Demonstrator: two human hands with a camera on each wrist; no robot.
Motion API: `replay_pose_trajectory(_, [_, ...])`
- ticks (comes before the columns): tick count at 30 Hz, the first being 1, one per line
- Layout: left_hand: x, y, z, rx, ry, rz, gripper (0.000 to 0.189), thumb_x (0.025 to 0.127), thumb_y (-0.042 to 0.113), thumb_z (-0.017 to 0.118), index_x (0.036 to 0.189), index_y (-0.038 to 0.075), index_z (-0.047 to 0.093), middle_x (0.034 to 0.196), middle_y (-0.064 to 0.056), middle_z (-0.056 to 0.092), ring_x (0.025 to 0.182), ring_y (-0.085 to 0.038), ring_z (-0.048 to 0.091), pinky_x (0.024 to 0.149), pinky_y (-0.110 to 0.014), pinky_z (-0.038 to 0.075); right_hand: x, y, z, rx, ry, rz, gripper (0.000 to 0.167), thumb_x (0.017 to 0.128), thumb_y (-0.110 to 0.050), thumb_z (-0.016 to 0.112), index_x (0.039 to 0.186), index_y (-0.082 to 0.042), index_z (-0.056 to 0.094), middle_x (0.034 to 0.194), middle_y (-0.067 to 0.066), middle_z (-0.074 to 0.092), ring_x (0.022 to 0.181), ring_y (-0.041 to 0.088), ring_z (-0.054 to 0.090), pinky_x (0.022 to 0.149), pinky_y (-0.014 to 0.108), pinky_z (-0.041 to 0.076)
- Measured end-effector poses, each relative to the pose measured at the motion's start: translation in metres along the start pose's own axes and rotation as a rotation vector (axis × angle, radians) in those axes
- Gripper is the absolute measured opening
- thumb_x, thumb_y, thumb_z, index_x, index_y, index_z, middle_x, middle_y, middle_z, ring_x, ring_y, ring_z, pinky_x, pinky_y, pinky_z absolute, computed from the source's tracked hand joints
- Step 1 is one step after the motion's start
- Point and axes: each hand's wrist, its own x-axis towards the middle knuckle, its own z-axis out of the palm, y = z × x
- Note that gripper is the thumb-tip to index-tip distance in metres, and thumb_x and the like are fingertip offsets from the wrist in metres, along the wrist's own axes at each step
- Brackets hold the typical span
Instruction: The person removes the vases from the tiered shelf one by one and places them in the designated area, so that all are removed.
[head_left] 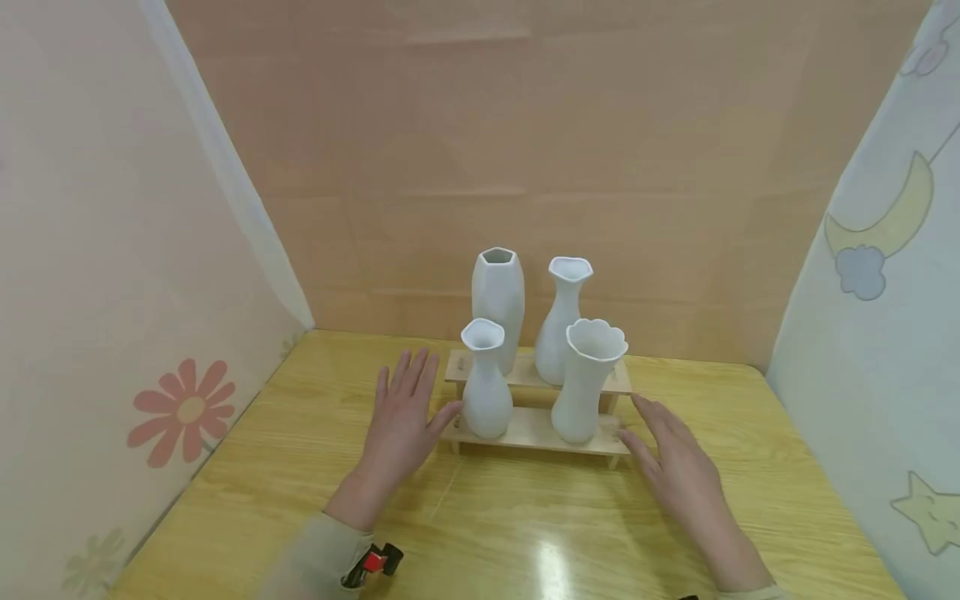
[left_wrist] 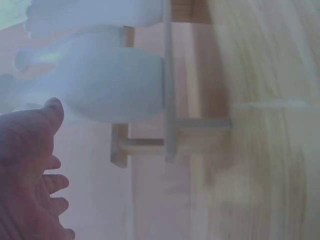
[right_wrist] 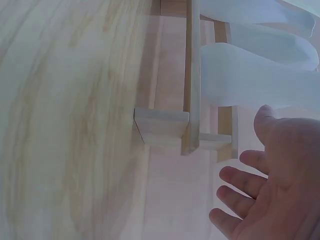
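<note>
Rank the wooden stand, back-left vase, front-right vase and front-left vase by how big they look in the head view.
Largest to smallest:
1. wooden stand
2. back-left vase and front-right vase: too alike to rank, since the front one is nearer the camera
3. front-left vase

Four vases (head_left: 487, 404), two on the upper shelf (head_left: 523, 375) and two on the lower shelf (head_left: 531, 429); two shelves to one rack (head_left: 517, 443); one left hand (head_left: 401, 425) and one right hand (head_left: 681, 475), so two hands; two sleeves (head_left: 322, 554); one table (head_left: 750, 483); three walls (head_left: 555, 125); three flowers (head_left: 190, 409), one red and two pale; one moon (head_left: 906, 221), one star (head_left: 928, 510), one blue cloud (head_left: 862, 272), plus a shape (head_left: 932, 60) at the top right too cut off to count
</note>
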Motion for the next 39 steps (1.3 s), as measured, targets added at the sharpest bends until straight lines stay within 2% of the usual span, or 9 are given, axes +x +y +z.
replay_pose_trajectory(7, [0.002, 0.016, -0.002, -0.108, 0.038, -0.014, 0.087, 0.107, 0.047, 0.071, 0.171, 0.000, 0.034, 0.176, -0.022, 0.032, 0.167, -0.042, 0.017, 0.133, -0.068, 0.008, 0.002, -0.002, 0.003, 0.139, -0.062, 0.084, 0.067, 0.117, -0.047, 0.054, 0.168, -0.006, 0.044, 0.167, 0.029, 0.044, 0.150, 0.060, 0.040, 0.113, 0.082, 0.036])
replay_pose_trajectory(11, [0.004, 0.022, -0.001, -0.178, 0.051, -0.018, 0.087, 0.107, 0.046, 0.071, 0.172, 0.002, 0.033, 0.176, -0.021, 0.034, 0.167, -0.042, 0.018, 0.133, -0.066, 0.008, 0.003, 0.001, 0.005, 0.203, -0.054, 0.109, 0.066, 0.117, -0.048, 0.053, 0.168, -0.006, 0.044, 0.168, 0.030, 0.042, 0.147, 0.061, 0.043, 0.111, 0.082, 0.039])
replay_pose_trajectory(17, [0.009, 0.030, -0.001, -0.270, 0.067, -0.023, 0.085, 0.107, 0.042, 0.073, 0.172, 0.004, 0.032, 0.174, -0.019, 0.039, 0.165, -0.041, 0.024, 0.134, -0.064, 0.011, 0.004, 0.007, 0.010, 0.328, -0.050, 0.114, 0.063, 0.118, -0.045, 0.052, 0.164, -0.002, 0.047, 0.168, 0.029, 0.042, 0.145, 0.057, 0.048, 0.116, 0.070, 0.044])
replay_pose_trajectory(24, [0.017, 0.037, 0.001, -0.337, 0.119, 0.017, 0.079, 0.105, 0.035, 0.078, 0.168, 0.005, 0.041, 0.165, -0.017, 0.051, 0.157, -0.040, 0.041, 0.132, -0.064, 0.021, 0.007, 0.012, 0.020, 0.394, -0.056, 0.122, 0.059, 0.117, -0.037, 0.059, 0.160, 0.001, 0.051, 0.167, 0.028, 0.043, 0.153, 0.051, 0.041, 0.119, 0.058, 0.042])
replay_pose_trajectory(29, [0.020, 0.042, 0.003, -0.365, 0.152, 0.021, 0.076, 0.104, 0.034, 0.080, 0.166, 0.007, 0.046, 0.159, -0.014, 0.057, 0.145, -0.038, 0.051, 0.122, -0.062, 0.040, 0.007, 0.014, 0.024, 0.444, -0.067, 0.137, 0.060, 0.115, -0.035, 0.062, 0.159, 0.004, 0.050, 0.164, 0.031, 0.043, 0.152, 0.055, 0.041, 0.118, 0.058, 0.044])
replay_pose_trajectory(32, [0.021, 0.045, 0.004, -0.378, 0.171, 0.021, 0.073, 0.103, 0.033, 0.081, 0.164, 0.007, 0.049, 0.156, -0.012, 0.060, 0.142, -0.037, 0.053, 0.118, -0.062, 0.045, 0.008, 0.015, 0.027, 0.484, -0.099, 0.177, 0.065, 0.115, -0.040, 0.061, 0.162, 0.002, 0.048, 0.166, 0.029, 0.043, 0.153, 0.054, 0.041, 0.119, 0.058, 0.043])
replay_pose_trajectory(39, [0.023, 0.048, 0.010, -0.465, 0.181, -0.010, 0.067, 0.103, 0.030, 0.082, 0.160, 0.008, 0.055, 0.155, -0.010, 0.063, 0.146, -0.037, 0.054, 0.122, -0.062, 0.040, 0.009, 0.021, 0.034, 0.622, -0.193, 0.344, 0.078, 0.109, -0.057, 0.064, 0.170, -0.014, 0.042, 0.177, 0.019, 0.031, 0.160, 0.050, 0.032, 0.125, 0.064, 0.034])
